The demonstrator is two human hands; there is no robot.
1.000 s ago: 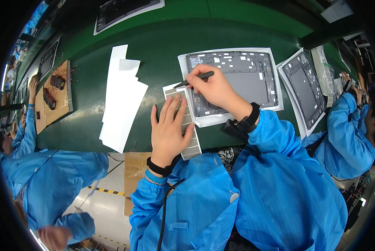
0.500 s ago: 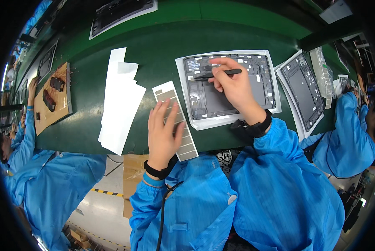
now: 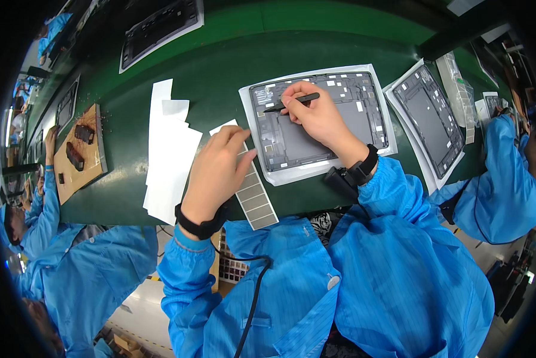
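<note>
My right hand (image 3: 320, 122) is closed on thin black tweezers (image 3: 306, 98), pen-like. Their tip is over the upper left part of a dark tablet housing (image 3: 357, 119), where a small pale square sits near it. Whether the tip touches the housing I cannot tell. The housing lies flat on a white sheet (image 3: 298, 174) and bears several small white and tan patches. My left hand (image 3: 217, 167), fingers apart, covers the upper part of a white strip with grey-brown rectangular stickers (image 3: 256, 200), left of the housing.
White paper sheets (image 3: 169, 155) lie overlapped to the left. Beyond them is a brown board (image 3: 94, 158) with dark blocks. Another tablet housing (image 3: 429, 119) lies on the right, and one more (image 3: 160, 30) stands at the back. Co-workers in blue sit on both sides.
My left hand has shifted its fingers toward the strip's upper right edge near the housing. The tweezers' tip has moved to the housing's left side. The whole view has turned slightly.
</note>
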